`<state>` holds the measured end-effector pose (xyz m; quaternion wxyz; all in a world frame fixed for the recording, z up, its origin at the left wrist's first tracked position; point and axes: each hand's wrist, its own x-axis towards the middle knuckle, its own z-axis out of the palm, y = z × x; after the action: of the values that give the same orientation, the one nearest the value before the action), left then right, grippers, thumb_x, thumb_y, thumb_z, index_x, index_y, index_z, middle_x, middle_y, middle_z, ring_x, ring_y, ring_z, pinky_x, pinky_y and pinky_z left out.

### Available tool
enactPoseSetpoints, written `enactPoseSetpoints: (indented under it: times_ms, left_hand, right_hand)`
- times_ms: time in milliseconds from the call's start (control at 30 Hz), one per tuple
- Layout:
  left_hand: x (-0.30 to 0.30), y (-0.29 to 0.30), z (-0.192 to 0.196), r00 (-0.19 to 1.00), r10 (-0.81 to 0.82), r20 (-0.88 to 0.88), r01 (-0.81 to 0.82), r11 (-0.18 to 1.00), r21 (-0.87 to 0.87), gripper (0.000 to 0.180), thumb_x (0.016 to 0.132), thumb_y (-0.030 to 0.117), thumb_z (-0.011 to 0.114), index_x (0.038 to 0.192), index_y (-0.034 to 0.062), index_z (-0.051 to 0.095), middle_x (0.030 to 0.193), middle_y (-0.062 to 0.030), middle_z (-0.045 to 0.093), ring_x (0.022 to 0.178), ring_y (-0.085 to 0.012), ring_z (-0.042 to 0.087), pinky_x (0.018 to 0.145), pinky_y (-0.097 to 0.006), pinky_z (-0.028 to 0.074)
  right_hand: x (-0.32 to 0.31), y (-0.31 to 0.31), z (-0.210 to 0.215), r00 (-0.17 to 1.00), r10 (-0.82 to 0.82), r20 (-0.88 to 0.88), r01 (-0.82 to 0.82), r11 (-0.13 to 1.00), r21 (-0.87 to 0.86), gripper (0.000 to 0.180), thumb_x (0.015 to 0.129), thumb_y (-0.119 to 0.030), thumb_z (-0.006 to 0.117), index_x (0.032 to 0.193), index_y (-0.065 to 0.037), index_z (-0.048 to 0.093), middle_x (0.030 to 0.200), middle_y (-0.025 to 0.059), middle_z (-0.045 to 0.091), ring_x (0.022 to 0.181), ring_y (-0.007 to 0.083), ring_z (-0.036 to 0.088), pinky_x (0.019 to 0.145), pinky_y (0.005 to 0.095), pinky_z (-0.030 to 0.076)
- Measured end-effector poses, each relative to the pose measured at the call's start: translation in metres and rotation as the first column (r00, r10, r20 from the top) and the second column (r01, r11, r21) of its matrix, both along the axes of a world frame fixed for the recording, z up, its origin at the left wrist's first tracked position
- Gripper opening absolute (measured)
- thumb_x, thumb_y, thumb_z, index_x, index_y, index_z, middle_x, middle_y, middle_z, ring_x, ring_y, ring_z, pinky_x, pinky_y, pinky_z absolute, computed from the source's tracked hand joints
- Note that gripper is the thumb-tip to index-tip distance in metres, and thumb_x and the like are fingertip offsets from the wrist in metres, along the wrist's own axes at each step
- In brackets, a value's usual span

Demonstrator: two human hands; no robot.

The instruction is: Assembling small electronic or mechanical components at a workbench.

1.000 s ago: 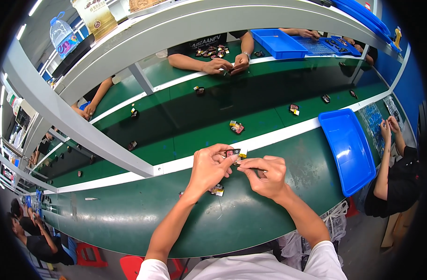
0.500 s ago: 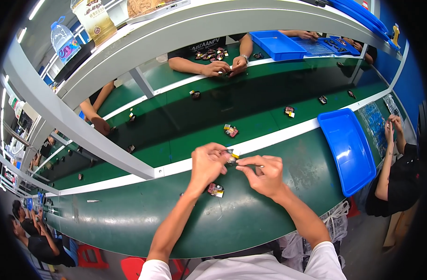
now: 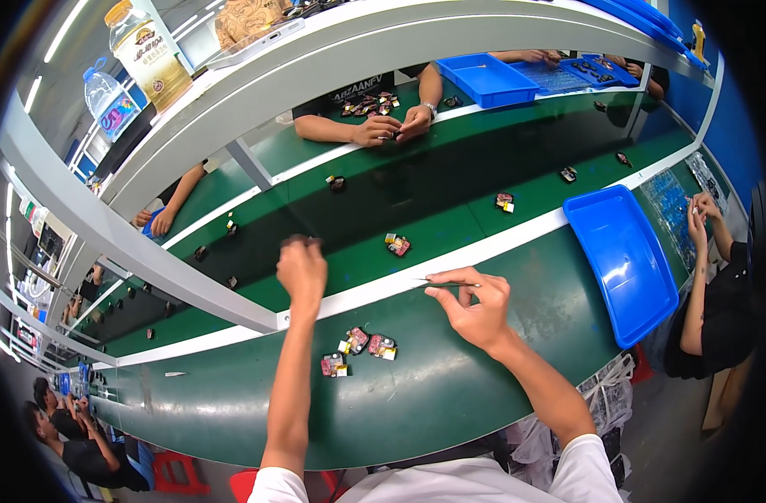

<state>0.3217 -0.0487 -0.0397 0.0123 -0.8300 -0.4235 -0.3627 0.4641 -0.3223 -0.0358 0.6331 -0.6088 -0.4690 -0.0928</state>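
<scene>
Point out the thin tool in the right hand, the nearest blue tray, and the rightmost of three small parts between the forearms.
Thin tool [image 3: 464, 285]: head view, on its shaft.
Blue tray [image 3: 624, 270]: head view, on its bare floor.
Rightmost small part [image 3: 381, 346]: head view, on its upper face.

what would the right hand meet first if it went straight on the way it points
Likely the left hand, beyond the white rail, though whether the right hand would clear that rail is hard to judge.

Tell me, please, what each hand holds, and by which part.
Right hand: a slim dark metallic tweezer-like tool, its middle between the fingers. Left hand: blurred; cannot be told.
</scene>
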Motion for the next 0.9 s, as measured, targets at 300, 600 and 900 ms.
enactPoseSetpoints:
  times_ms: [300, 600, 900]
  left_hand:
    - [0.059, -0.053, -0.015, 0.947, -0.294, 0.127, 0.283, 0.583, -0.762, 0.024, 0.093, 0.015, 0.069, 0.082, -0.0052, 0.073, 0.06, -0.011, 0.067, 0.048, -0.018, 0.065, 0.045, -0.032, 0.052]
    - [0.075, -0.053, -0.013, 0.964, -0.122, 0.236, 0.26, 0.619, -0.741, 0.023, 0.094, 0.015, 0.066, 0.085, -0.0058, 0.067, 0.063, -0.0138, 0.067, 0.046, -0.021, 0.066, 0.043, -0.033, 0.054]
    - [0.081, -0.046, -0.047, 0.917, -0.125, 0.379, 0.35, 0.711, -0.61, 0.007, 0.087, 0.001, 0.065, 0.09, -0.0048, 0.068, 0.075, -0.0103, 0.071, 0.067, -0.0203, 0.07, 0.045, -0.034, 0.054]
  right_hand:
    - [-0.006, 0.001, 0.002, 1.0, 0.015, -0.025, -0.016, 1.0, -0.021, 0.02, 0.075, -0.001, 0.083, 0.092, -0.006, 0.076, 0.074, 0.0, 0.073, 0.041, 0.005, 0.041, 0.044, 0.0221, 0.032]
    - [-0.003, -0.001, 0.005, 0.999, 0.031, -0.022, -0.032, 0.999, -0.03, 0.021, 0.074, -0.001, 0.084, 0.093, -0.006, 0.076, 0.069, 0.0001, 0.071, 0.041, 0.0053, 0.041, 0.044, 0.0225, 0.032]
    - [-0.008, 0.001, 0.002, 0.999, 0.035, -0.034, -0.036, 0.998, -0.052, 0.02, 0.074, 0.0, 0.083, 0.091, -0.004, 0.075, 0.082, 0.0016, 0.076, 0.041, 0.0045, 0.042, 0.044, 0.0219, 0.033]
